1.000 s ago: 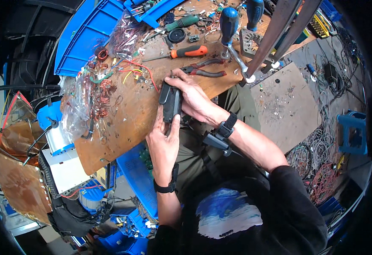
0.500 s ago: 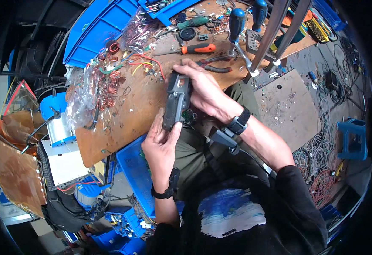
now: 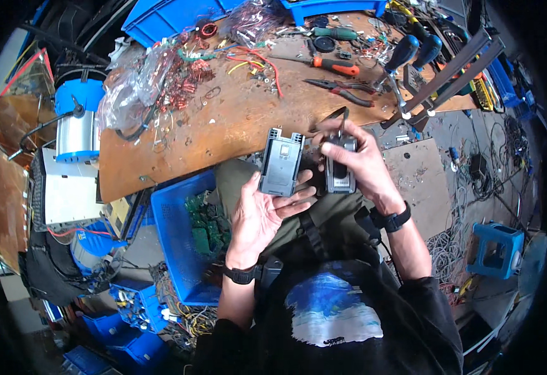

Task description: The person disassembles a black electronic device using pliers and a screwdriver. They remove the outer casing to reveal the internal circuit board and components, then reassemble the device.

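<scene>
My left hand (image 3: 258,215) is turned palm up, its thumb along one edge of a flat dark grey plastic case part (image 3: 281,164) and its fingers stretched out under and beside it. That part has two short notched prongs at its far end and a small pale square on its face. Just to the right, my right hand (image 3: 364,159) grips a thicker black device body (image 3: 340,177), thumb on top and fingers round its far side. A gap separates the two pieces, and both are above my lap. The far end of the device body is partly hidden by blurred fingers.
On the wooden bench (image 3: 186,147) lie pliers (image 3: 342,90), an orange-handled screwdriver (image 3: 336,65), copper coils (image 3: 192,78) and plastic bags. A metal stand (image 3: 448,78) rises at the right. A blue crate (image 3: 183,250) with green circuit boards sits left of my lap.
The single black device held between both hands is now in two pieces, one per hand. My hands have moved apart and nearer my lap, and the view has shifted.
</scene>
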Available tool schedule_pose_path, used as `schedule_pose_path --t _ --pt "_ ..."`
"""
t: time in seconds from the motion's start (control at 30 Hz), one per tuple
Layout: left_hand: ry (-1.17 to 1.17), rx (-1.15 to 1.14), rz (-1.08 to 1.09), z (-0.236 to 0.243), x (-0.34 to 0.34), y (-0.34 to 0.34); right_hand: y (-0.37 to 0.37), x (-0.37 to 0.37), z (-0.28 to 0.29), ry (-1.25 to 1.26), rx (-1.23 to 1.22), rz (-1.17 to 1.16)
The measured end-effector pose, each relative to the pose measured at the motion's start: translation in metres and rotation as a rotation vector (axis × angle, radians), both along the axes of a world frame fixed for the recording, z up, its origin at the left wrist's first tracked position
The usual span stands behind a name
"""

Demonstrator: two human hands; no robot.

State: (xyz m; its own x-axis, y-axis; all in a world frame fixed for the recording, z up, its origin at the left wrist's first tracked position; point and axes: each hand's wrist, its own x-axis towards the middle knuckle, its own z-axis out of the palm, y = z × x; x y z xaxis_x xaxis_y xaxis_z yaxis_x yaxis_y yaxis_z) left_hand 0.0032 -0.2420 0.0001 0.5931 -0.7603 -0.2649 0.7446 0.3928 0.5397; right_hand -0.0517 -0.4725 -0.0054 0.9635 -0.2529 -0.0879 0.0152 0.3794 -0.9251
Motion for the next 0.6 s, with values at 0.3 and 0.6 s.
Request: schedule_pose_path --t 0.3,0.6 --pt "0.018 0.040 -0.054 -0.016 0.000 0.010 0.027 0.007 -0.030 0.129 0.135 0.057" --pt "-0.231 0.235 0.006 -0.017 0.003 0.011 0.037 0.015 -0.033 0.187 0.373 0.057"
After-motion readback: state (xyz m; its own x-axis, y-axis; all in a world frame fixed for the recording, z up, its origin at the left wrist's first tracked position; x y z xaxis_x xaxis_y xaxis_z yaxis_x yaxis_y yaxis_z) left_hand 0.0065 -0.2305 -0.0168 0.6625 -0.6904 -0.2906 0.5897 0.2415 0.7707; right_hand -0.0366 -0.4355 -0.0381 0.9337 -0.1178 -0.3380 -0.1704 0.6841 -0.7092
